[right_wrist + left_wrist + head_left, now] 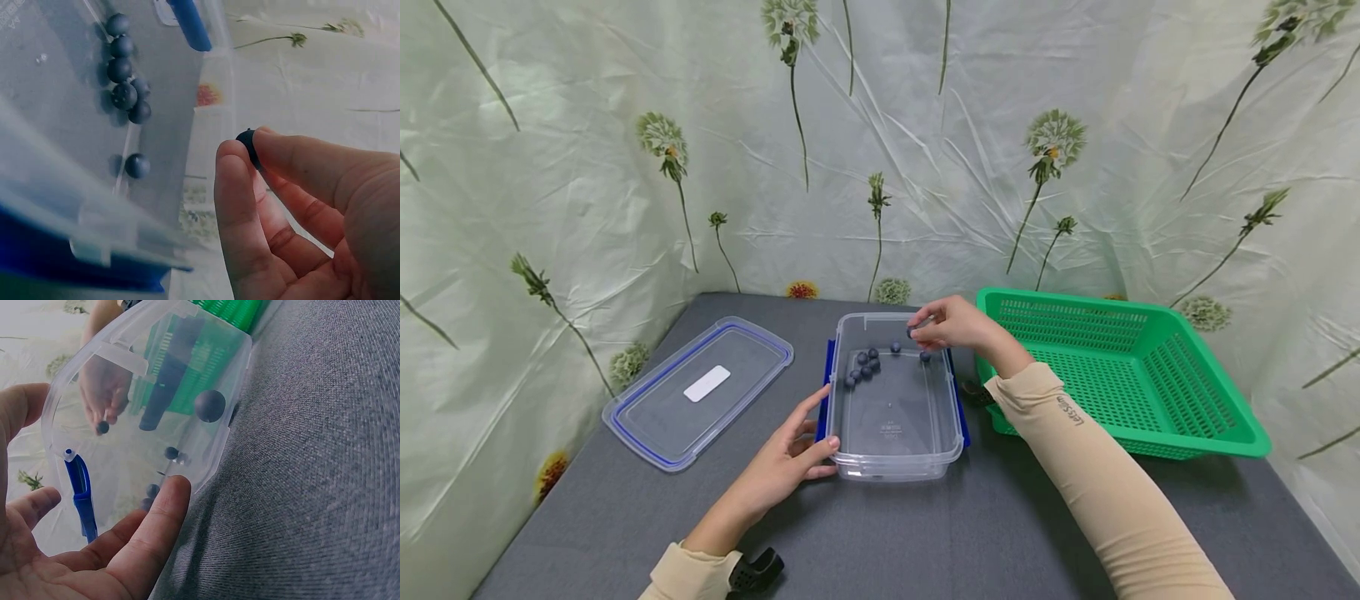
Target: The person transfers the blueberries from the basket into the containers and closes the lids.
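My right hand (958, 325) pinches a blueberry (247, 147) between thumb and fingertips, over the far right corner of a clear plastic container (891, 417) with blue side latches. Several blueberries (867, 368) lie inside it, most of them clustered at the left, while a single one (925, 357) sits by the right wall. At the container's near left corner rests my left hand (778, 467), its fingers spread and fairly straight. Its thumb touches the front rim and another finger reaches along the left side, beside the blue latch (80, 490).
To the left, a clear lid (651, 417) with a blue seal and a white label lies on the grey cloth-covered table (880, 542). A green perforated basket (1206, 367) stands at the right, close to my right forearm. A flower-printed curtain (925, 150) hangs behind.
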Tool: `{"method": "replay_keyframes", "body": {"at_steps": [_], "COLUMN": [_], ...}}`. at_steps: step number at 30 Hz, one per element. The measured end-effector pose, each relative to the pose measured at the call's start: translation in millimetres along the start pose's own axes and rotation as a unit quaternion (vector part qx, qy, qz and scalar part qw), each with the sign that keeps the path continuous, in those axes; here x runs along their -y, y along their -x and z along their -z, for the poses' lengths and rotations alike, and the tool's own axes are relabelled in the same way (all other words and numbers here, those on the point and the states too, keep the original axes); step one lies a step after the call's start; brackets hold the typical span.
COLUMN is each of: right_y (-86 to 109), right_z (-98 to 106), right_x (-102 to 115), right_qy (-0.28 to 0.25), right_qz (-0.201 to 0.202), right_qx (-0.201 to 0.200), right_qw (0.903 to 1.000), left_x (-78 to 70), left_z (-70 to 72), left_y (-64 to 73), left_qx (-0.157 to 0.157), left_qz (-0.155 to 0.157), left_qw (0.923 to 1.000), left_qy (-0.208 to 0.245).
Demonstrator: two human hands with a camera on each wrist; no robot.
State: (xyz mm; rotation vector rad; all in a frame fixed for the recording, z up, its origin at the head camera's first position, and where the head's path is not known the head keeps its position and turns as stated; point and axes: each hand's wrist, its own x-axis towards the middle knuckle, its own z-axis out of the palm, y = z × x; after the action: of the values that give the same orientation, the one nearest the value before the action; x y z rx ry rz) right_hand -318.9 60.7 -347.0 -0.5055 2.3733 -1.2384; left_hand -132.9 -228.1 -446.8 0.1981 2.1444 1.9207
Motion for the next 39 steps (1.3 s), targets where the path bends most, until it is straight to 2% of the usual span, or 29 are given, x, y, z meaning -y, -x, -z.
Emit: {"method": "replay_keyframes", "body": {"at_steps": [9,16,39], "right_y": [-11.3,-17.8,-6.1], "right_z": [-17.7,-22.7,-28.9], "right_x": [7.5,8.6,17.5], "right_qy": [0.034,0.066,0.03], "right_qz": [-0.035,-0.053,-0.034], "right_qx": [-0.003,-0.002,0.017], "right_qw": [0.9988,0.9964,0.9989], "left_x": [-0.8,-1.1,-1.0], "left_z": [0.5,0.4,0.5], "left_y": [0.0,0.2,-1.2], "left_qx": [-0.005,-0.006,-0.004], "left_qz": [0.005,0.004,0.008], "left_qw": [1.0,0.9999,1.0], "left_qy": [-0.006,-0.009,0.003]}}
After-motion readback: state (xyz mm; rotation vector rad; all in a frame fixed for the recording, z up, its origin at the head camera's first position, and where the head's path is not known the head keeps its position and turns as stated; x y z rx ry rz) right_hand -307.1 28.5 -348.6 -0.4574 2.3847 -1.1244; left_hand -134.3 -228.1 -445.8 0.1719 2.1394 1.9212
